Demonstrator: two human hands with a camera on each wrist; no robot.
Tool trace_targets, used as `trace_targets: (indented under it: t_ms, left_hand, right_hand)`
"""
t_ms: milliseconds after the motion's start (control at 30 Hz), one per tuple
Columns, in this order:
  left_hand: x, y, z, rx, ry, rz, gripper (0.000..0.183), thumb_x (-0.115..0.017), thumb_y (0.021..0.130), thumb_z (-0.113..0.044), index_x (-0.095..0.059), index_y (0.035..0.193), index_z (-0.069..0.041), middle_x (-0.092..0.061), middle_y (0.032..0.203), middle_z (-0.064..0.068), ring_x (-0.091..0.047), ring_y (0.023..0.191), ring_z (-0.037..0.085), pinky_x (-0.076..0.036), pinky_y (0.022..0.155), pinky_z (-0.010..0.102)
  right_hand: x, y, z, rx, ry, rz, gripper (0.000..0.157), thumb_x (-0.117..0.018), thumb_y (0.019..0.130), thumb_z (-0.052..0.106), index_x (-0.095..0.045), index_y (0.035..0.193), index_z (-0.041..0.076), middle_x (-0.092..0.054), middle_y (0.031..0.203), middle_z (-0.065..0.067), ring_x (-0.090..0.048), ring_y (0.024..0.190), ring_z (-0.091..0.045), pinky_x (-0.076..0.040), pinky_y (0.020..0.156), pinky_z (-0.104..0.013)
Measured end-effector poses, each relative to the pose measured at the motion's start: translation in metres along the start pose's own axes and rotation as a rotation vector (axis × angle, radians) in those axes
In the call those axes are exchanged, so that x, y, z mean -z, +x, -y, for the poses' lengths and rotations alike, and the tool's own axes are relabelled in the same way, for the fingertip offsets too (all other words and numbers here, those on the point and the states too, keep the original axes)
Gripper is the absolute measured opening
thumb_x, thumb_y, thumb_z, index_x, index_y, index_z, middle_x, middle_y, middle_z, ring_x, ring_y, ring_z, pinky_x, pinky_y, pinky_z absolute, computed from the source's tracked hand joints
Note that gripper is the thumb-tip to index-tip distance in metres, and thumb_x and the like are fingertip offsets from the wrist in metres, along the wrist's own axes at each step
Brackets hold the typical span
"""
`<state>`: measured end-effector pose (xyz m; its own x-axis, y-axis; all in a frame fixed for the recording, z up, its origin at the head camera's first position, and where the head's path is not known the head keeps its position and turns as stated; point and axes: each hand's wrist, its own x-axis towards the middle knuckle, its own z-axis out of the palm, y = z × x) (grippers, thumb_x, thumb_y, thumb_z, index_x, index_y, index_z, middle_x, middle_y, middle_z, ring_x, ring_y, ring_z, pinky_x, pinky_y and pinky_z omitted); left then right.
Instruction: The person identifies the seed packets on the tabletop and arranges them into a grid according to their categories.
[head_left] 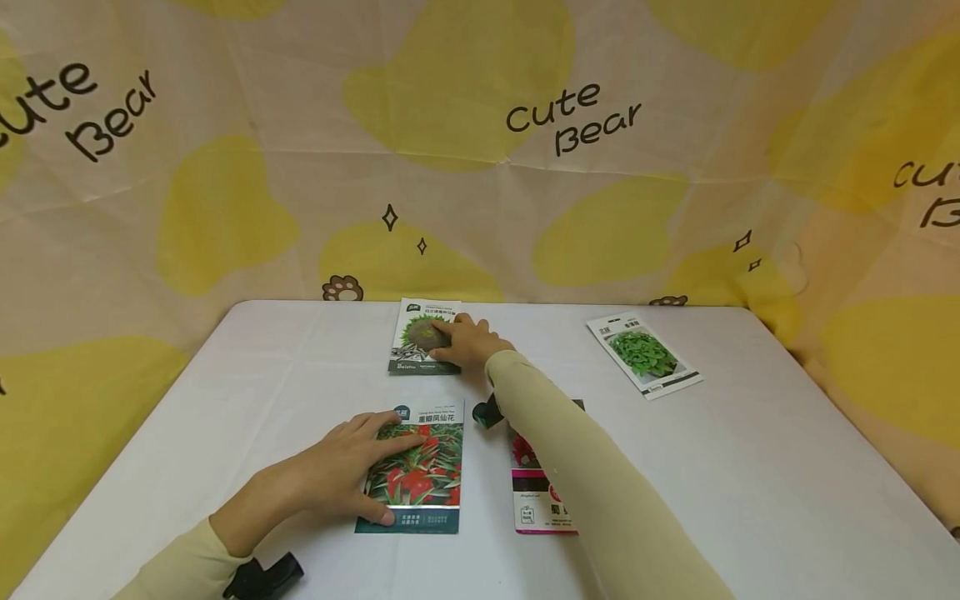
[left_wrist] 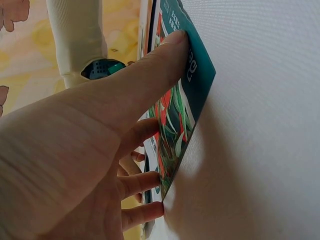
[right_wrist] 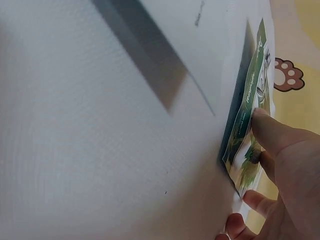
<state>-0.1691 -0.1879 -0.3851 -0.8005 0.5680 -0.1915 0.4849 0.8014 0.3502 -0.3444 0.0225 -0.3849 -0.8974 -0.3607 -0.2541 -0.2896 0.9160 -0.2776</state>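
Note:
My left hand [head_left: 330, 468] lies with spread fingers on a seed packet with red flowers [head_left: 420, 467] near the front. In the left wrist view its thumb [left_wrist: 172, 42] presses the packet's dark teal band, and the fingertips touch the printed face and edge. Farther back, my right hand [head_left: 474, 343] reaches across to a white and green seed packet [head_left: 423, 332] picturing a round, spiky green-edged head. The right wrist view has the thumb [right_wrist: 270, 131] on this packet's [right_wrist: 250, 115] face, other fingers along its edge. It lies close to the tabletop.
A pink-edged seed packet [head_left: 534, 504] lies partly hidden under the right forearm. Another packet, with green leaves [head_left: 641, 354], lies slanted at the back right. The white table [head_left: 750, 467] ends at a yellow patterned cloth backdrop [head_left: 480, 208].

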Motion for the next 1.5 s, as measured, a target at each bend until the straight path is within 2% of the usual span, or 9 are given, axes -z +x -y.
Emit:
trace_targets:
  t_ms: [267, 733, 1500]
  left_hand:
    - [0.0006, -0.0004, -0.0006, 0.001, 0.0, 0.002, 0.095, -0.081, 0.069, -0.067, -0.047, 0.151, -0.035, -0.036, 0.158, 0.018, -0.035, 0.144, 0.048, -0.031, 0.111, 0.072]
    - [0.0014, -0.0008, -0.0009, -0.005, 0.0, 0.0, 0.095, -0.081, 0.07, -0.066, -0.046, 0.152, -0.034, -0.037, 0.158, 0.018, -0.035, 0.143, 0.049, -0.031, 0.109, 0.073]
    - [0.0, -0.0007, -0.0001, 0.002, -0.004, 0.007, 0.095, -0.081, 0.07, -0.067, -0.045, 0.152, -0.035, -0.036, 0.158, 0.017, -0.035, 0.144, 0.048, -0.031, 0.11, 0.073]
  right_hand:
    - [0.0005, 0.0014, -0.0012, -0.004, 0.042, 0.007, 0.071, -0.054, 0.099, 0.058, -0.023, 0.161, 0.04, -0.023, 0.167, -0.005, -0.034, 0.146, -0.038, -0.038, 0.112, -0.061]
    - [0.0008, 0.0026, -0.0035, -0.032, 0.1, 0.004, 0.072, -0.058, 0.097, 0.057, -0.026, 0.16, 0.041, -0.022, 0.167, -0.004, -0.034, 0.146, -0.037, -0.039, 0.11, -0.062]
    - [-0.0012, -0.0005, -0.0031, -0.01, 0.101, -0.016, 0.072, -0.059, 0.097, 0.055, -0.028, 0.16, 0.037, -0.023, 0.166, -0.007, -0.034, 0.145, -0.038, -0.037, 0.111, -0.063]
